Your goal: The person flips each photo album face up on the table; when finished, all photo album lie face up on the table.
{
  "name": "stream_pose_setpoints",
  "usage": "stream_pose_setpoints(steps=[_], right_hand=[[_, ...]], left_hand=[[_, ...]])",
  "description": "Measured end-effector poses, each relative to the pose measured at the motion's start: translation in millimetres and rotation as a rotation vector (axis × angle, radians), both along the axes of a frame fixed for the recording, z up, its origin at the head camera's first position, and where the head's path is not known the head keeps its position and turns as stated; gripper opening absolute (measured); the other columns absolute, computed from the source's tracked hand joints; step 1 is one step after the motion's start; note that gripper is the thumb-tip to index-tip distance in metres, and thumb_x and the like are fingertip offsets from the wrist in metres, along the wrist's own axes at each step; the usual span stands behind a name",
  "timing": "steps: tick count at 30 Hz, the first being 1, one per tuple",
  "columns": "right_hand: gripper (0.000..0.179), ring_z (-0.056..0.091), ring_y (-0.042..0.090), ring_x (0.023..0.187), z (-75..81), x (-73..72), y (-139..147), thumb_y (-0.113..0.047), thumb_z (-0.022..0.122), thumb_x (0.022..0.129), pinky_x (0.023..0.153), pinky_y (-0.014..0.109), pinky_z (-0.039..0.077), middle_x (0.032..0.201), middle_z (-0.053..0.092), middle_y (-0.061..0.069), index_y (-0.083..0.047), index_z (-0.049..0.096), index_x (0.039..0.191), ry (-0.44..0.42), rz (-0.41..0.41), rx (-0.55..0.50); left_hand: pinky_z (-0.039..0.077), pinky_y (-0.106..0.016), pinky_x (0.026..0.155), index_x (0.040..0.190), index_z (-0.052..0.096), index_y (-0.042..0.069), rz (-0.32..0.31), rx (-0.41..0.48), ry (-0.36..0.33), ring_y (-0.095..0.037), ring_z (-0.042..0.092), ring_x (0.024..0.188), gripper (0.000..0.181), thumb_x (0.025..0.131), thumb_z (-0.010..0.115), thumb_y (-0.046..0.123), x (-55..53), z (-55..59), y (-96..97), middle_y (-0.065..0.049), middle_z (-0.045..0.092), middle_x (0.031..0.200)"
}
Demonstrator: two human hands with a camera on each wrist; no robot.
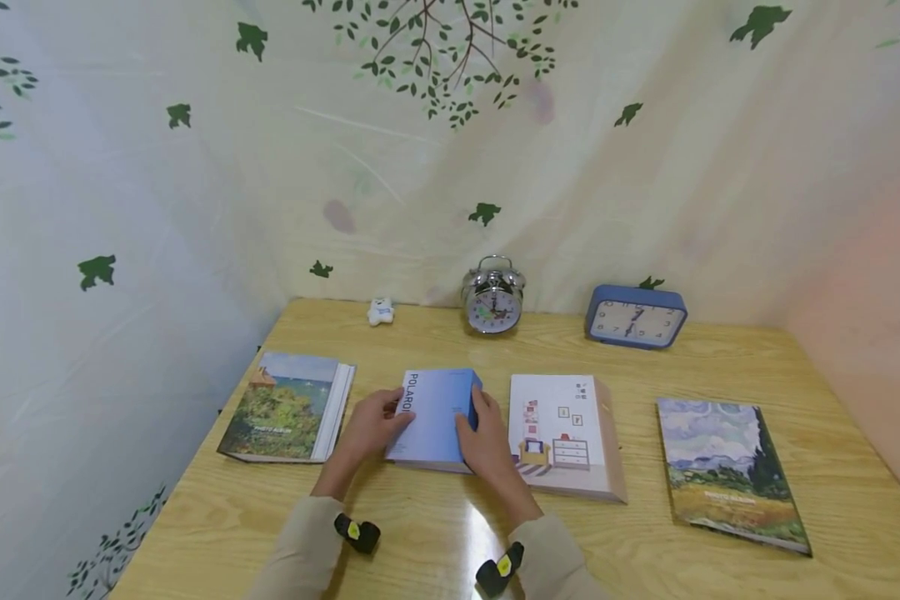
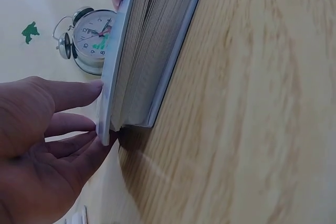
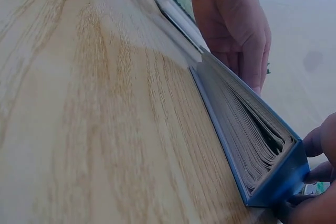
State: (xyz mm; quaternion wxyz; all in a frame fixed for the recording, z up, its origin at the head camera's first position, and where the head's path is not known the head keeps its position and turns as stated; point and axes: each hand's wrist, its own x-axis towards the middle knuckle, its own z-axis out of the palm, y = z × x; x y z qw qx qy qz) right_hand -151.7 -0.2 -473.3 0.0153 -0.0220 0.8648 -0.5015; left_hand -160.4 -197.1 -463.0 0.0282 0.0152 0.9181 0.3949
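At lower centre, left fingers [image 1: 385, 401] pinch the blue book's cover [image 1: 437, 421], right fingers [image 1: 481, 402] its spine [image 3: 283, 179]; uneven lifting could splay it.

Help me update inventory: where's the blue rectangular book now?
In the head view, the blue rectangular book is below and slightly left of centre, held between the left hand and right hand, with a white rectangular book to its right.

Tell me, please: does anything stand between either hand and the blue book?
Nothing visible does; the left hand and the right hand both touch the blue book directly, on its opposite sides.
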Motion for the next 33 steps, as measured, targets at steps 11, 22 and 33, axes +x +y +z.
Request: stream_pose_setpoints(steps=[11,22,33], right_hand=[[0.058,0.034,0.044,0.136,11.2,-0.1,8,-0.024,0.053,0.095,0.111,0.055,0.029,0.148,0.036,0.023,-0.009,0.035,0.148,0.004,-0.027,-0.019],[0.055,0.043,0.035,0.134,30.4,-4.3,22,-0.035,0.057,0.094,0.107,0.050,0.038,0.146,0.045,0.013,-0.023,0.041,0.146,-0.060,-0.011,-0.015],[0.049,0.057,0.030,0.121,43.6,-5.1,32,-0.025,0.059,0.095,0.095,0.041,0.050,0.142,0.050,0.014,-0.019,0.047,0.142,-0.031,-0.005,-0.230]], left_hand=[[0.050,-0.044,0.094,0.135,0.052,-0.001,-0.003,0.005,-0.042,-0.032,0.060,0.113,0.053,0.090,0.067,0.024,1.3,7.0,9.8,-0.020,0.058,0.130],[0.036,-0.054,0.107,0.141,0.044,-0.001,-0.136,0.012,-0.064,-0.042,0.042,0.131,0.070,0.089,0.066,0.041,3.3,21.2,27.9,-0.026,0.044,0.142],[0.038,-0.051,0.107,0.145,0.036,-0.003,-0.208,0.140,-0.174,-0.037,0.041,0.134,0.077,0.094,0.051,0.053,-2.5,27.5,36.9,-0.023,0.041,0.147]])
